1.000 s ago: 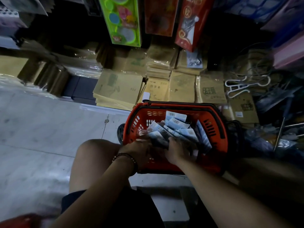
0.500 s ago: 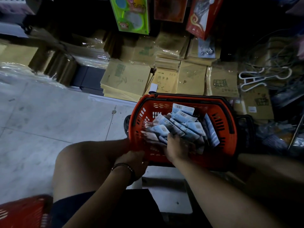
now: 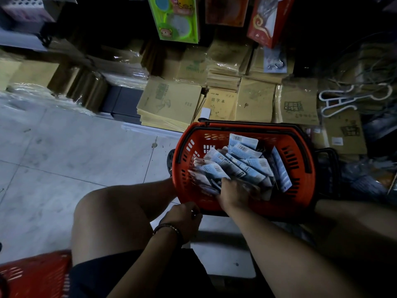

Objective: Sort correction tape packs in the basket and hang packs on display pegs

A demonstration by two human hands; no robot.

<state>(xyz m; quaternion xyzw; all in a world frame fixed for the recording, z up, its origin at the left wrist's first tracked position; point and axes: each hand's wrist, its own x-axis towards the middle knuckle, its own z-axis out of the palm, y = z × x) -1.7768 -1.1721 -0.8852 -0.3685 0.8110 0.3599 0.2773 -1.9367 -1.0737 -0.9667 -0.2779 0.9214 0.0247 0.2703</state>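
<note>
Packs [image 3: 242, 160] in the basket [image 3: 297, 196] look light, slick; pinch their card tops. Right hand [image 3: 234, 190] burrows among them, left hand [image 3: 184, 218] curls at the near rim, grips unclear.

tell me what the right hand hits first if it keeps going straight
The right hand meets the correction tape packs first; its fingers are among them. Beyond, probably the far wall of the basket.

Heaped in the basket [image 3: 184, 179] on the floor [image 3: 75, 147]: packs [image 3: 242, 162], right hand [image 3: 233, 195] among them, left hand [image 3: 182, 220] just outside the near rim, notebook stacks [image 3: 171, 102] behind, hanger [image 3: 352, 100] far right, second basket [image 3: 36, 274] near-left.
</note>
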